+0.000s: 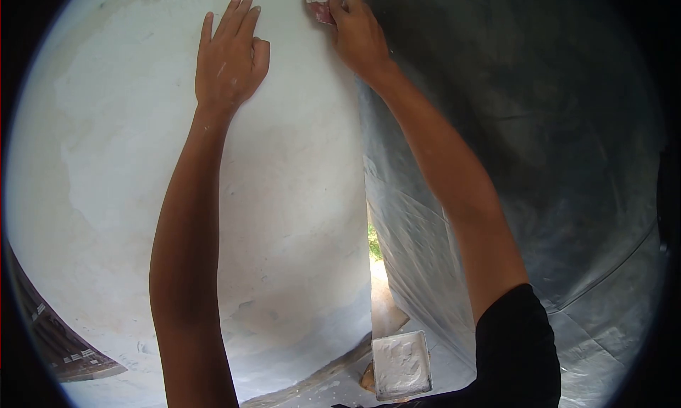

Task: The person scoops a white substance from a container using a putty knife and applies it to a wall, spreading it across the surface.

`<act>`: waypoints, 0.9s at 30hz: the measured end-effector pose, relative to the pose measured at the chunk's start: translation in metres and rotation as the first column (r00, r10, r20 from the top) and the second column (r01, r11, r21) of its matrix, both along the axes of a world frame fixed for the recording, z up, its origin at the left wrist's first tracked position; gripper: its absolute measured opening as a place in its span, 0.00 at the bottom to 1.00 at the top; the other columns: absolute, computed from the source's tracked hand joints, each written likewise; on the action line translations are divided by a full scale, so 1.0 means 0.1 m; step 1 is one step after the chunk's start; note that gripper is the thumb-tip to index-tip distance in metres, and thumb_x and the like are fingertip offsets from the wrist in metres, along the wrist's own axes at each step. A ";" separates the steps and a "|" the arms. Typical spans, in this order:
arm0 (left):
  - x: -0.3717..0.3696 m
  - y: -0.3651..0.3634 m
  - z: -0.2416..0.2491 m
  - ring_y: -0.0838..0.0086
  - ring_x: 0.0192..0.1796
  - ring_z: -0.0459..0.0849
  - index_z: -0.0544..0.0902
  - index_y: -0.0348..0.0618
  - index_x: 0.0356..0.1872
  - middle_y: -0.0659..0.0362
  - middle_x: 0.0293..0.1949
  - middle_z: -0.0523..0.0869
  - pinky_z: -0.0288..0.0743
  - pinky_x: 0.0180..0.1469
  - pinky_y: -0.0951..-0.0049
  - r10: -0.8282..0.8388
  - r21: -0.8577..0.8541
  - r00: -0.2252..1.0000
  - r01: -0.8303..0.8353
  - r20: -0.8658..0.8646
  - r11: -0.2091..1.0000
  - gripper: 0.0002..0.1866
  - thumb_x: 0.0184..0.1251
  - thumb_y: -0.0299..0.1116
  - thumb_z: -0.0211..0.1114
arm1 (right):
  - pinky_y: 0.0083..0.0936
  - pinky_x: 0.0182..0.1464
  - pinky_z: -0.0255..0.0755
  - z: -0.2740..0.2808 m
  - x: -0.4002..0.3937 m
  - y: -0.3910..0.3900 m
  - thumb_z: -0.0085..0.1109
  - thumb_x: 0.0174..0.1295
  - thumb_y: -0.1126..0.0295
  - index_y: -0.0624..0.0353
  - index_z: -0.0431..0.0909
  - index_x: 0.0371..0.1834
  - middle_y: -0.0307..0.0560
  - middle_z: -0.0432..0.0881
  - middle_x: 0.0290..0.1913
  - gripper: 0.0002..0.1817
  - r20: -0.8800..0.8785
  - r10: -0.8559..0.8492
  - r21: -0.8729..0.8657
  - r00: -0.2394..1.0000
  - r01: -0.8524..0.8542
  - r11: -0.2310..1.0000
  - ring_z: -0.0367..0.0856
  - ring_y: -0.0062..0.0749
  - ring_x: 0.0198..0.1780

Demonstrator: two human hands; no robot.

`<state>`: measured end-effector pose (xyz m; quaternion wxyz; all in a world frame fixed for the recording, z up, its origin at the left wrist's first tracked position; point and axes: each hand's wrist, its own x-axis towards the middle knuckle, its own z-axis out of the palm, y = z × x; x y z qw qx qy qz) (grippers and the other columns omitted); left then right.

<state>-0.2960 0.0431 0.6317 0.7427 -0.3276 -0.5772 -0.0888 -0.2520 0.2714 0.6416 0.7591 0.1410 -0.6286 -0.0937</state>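
My left hand (228, 64) lies flat on a whitish plastered wall (291, 160), fingers stretched out, holding nothing. A few white specks mark its back. At the wall's right edge, near the top of the view, my right hand (360, 39) is closed on a small reddish thing smeared with white (323, 2). Its exact kind cannot be made out, and the fingers hide part of it. That thing is against or very close to the wall surface.
Dark plastic sheeting (539, 124) hangs along the wall's right side. Below, a square container of white paste (401, 365) stands by the wall's foot. Light and greenery (374, 243) show through a narrow gap. A dark printed sheet (60, 333) lies at lower left.
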 end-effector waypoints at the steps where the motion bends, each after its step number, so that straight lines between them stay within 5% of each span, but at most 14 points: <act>1: 0.00 0.00 0.00 0.66 0.80 0.67 0.79 0.39 0.66 0.55 0.74 0.75 0.51 0.82 0.51 -0.004 -0.004 1.000 0.004 0.009 1.000 0.26 0.67 0.29 0.51 | 0.45 0.48 0.80 -0.03 -0.06 0.01 0.66 0.57 0.81 0.65 0.79 0.57 0.55 0.76 0.49 0.21 0.016 -0.002 0.014 1.000 0.001 1.000 0.82 0.54 0.49; 7: -0.03 0.00 0.00 0.67 0.79 0.67 0.79 0.39 0.67 0.56 0.74 0.75 0.51 0.83 0.51 -0.008 0.004 1.000 0.008 -0.008 1.000 0.26 0.67 0.28 0.52 | 0.47 0.48 0.82 -0.63 0.20 -0.25 0.62 0.60 0.81 0.77 0.76 0.57 0.59 0.73 0.50 0.21 0.242 0.084 -0.011 0.967 -0.084 0.996 0.82 0.53 0.47; 11: -0.01 0.01 -0.01 0.67 0.80 0.66 0.78 0.39 0.67 0.56 0.74 0.75 0.51 0.83 0.51 0.006 -0.002 1.000 -0.006 -0.001 1.000 0.26 0.67 0.28 0.51 | 0.45 0.49 0.83 -0.37 0.40 -0.37 0.58 0.61 0.82 0.78 0.77 0.56 0.62 0.73 0.53 0.19 0.230 0.193 -0.101 0.954 -0.173 0.980 0.83 0.56 0.47; 13: -0.02 0.00 -0.01 0.67 0.80 0.66 0.78 0.39 0.67 0.56 0.74 0.75 0.51 0.83 0.51 0.001 -0.003 1.000 -0.001 -0.001 1.000 0.26 0.67 0.28 0.51 | 0.48 0.46 0.82 -0.04 0.23 -0.33 0.62 0.62 0.78 0.71 0.79 0.50 0.61 0.75 0.50 0.13 0.085 0.124 -0.264 0.989 -0.098 0.959 0.85 0.58 0.43; 16: 0.00 0.00 -0.01 0.66 0.80 0.66 0.78 0.39 0.68 0.56 0.75 0.75 0.50 0.83 0.51 0.020 -0.003 1.000 -0.020 0.015 1.000 0.27 0.67 0.28 0.51 | 0.48 0.45 0.82 0.15 0.02 -0.33 0.59 0.64 0.78 0.74 0.79 0.46 0.64 0.75 0.49 0.11 0.171 0.031 -0.295 0.985 0.022 0.955 0.85 0.61 0.43; 22: -0.01 0.00 0.00 0.66 0.80 0.66 0.78 0.39 0.67 0.55 0.74 0.75 0.50 0.83 0.51 -0.046 -0.013 0.999 0.046 0.008 0.999 0.26 0.68 0.28 0.51 | 0.49 0.45 0.82 -0.37 0.08 -0.68 0.60 0.62 0.79 0.78 0.78 0.44 0.65 0.74 0.48 0.11 0.209 0.101 -0.208 0.973 -0.056 0.977 0.86 0.62 0.41; 27: -0.01 0.01 0.01 0.66 0.77 0.71 0.82 0.38 0.62 0.54 0.70 0.79 0.55 0.81 0.51 -0.013 0.012 0.998 0.013 -0.062 1.000 0.24 0.67 0.31 0.53 | 0.47 0.44 0.81 -0.26 0.40 -0.66 0.62 0.60 0.78 0.70 0.82 0.46 0.61 0.75 0.43 0.12 0.123 0.277 -0.307 0.953 -0.229 0.924 0.85 0.59 0.41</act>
